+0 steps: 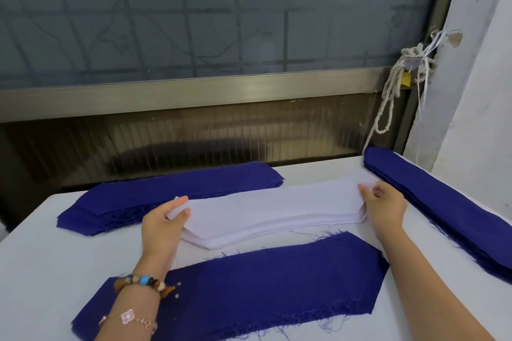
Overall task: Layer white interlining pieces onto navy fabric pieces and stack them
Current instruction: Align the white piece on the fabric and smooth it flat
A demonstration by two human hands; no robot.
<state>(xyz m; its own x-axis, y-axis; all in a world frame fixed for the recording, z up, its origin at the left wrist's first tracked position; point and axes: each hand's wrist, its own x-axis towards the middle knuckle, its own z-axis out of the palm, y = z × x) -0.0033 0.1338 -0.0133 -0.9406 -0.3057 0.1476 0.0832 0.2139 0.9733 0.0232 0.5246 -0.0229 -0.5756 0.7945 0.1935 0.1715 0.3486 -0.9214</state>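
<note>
Table (55, 243), interlining (271, 207) between left hand (163, 224), right hand (385, 205)

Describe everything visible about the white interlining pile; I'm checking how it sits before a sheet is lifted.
The white interlining pile is a thick stack of thin, plain white sheets, long with angled ends, lying flat on the table. The left hand grips its left end; the right hand pinches top sheets at its right end. Its far edge reaches the navy stack behind; a single navy piece lies just in front, apart.
</note>
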